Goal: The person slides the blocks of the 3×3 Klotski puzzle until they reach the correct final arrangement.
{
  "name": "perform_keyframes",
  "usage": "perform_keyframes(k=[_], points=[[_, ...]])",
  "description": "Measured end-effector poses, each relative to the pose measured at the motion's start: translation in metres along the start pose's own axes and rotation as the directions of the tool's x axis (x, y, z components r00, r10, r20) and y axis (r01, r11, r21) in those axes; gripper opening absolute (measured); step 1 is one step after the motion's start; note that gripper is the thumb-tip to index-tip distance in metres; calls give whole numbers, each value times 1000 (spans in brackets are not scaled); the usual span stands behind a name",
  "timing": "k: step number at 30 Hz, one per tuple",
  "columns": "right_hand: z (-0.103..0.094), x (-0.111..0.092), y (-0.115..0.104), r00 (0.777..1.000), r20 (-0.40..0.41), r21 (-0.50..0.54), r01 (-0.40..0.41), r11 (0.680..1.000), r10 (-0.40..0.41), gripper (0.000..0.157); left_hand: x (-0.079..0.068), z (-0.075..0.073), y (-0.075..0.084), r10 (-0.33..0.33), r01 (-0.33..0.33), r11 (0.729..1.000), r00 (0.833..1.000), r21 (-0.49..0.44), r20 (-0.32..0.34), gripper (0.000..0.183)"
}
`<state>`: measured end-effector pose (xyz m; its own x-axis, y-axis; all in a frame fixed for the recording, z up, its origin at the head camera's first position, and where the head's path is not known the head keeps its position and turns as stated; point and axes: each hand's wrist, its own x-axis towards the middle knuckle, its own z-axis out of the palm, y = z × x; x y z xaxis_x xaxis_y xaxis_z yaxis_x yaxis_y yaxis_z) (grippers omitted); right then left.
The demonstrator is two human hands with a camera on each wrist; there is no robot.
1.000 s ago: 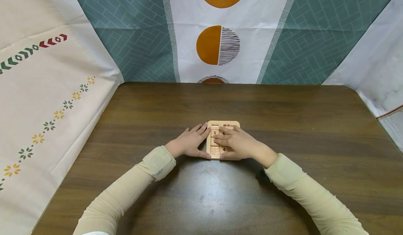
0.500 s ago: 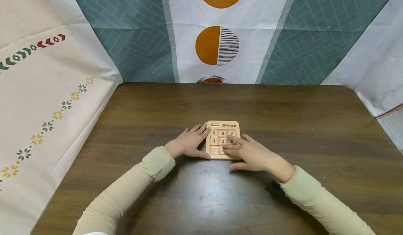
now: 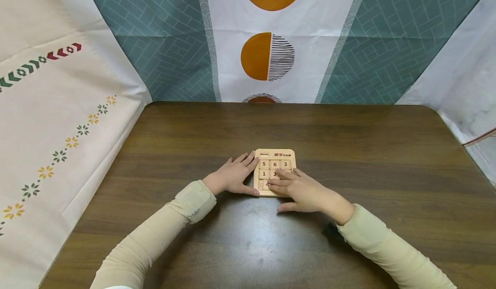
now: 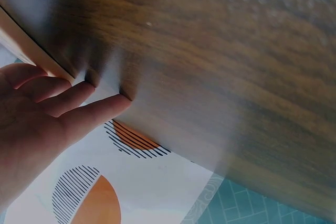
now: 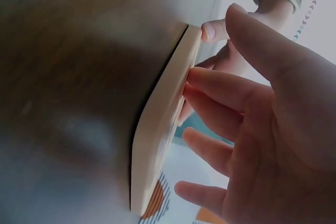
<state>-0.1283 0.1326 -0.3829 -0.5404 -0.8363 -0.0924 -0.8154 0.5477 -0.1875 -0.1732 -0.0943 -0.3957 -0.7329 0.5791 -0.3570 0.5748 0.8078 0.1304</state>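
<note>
Lying between the two hands, the wooden board (image 3: 271, 151) rests flat on the worktop (image 3: 193, 151). The left hand (image 3: 234, 175) is at its left side, relaxed, with fingers fanned out and pointing away from the person; the index fingertip and thumb tip touch the board's left edge, the thumb at the near corner. The left wrist view shows the outer fingers reaching past that edge, their tips down on the worktop.

The right hand (image 3: 306, 193) comes in from the right, over the near right part of the board, its fingers extended and gripping nothing. Its index and middle fingertips touch tile 4 (image 3: 265, 185) in the nearest row; the ring and little fingers are held just above the board, and the thumb stands apart from the near edge.

Tile 4 sits a little to the right of the spot squarely below tile 1 (image 3: 264, 174), with a narrow bare strip on its left. Beyond the right fingers, tile 5 (image 3: 264, 163), tile 6 (image 3: 274, 164) and tile 3 (image 3: 285, 164) line the far row. Tile 2 (image 3: 274, 174) is partly covered by those fingers. Well beyond both hands hangs a patterned cloth (image 3: 232, 13).
</note>
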Motion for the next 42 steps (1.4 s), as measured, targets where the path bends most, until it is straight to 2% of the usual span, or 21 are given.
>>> perform_keyframes(k=[9,15,19,24,33,38,42], points=[[1,6,-2,1000,22,8,-4,1000,4,64,0,-1,1,-4,4,1000,1000,0,9,102],[0,1,8,995,-29,-15,-100,995,100,62,0,1,1,-2,2,1000,1000,-1,1,102],[1,-2,11,990,-17,-7,-144,990,143,62,0,1,1,-4,4,1000,1000,2,0,102],[3,-8,6,990,2,33,-138,990,138,62,0,2,0,-4,4,1000,1000,2,1,102],[0,-16,-1,996,8,41,-91,995,91,61,-1,0,1,-13,13,1000,1000,-4,7,102],[-5,-5,12,985,-15,25,-172,985,173,64,0,1,1,-8,8,1000,1000,-9,9,101],[-8,7,22,972,16,21,-235,972,235,66,0,1,1,-8,8,1000,1000,-5,10,102]])
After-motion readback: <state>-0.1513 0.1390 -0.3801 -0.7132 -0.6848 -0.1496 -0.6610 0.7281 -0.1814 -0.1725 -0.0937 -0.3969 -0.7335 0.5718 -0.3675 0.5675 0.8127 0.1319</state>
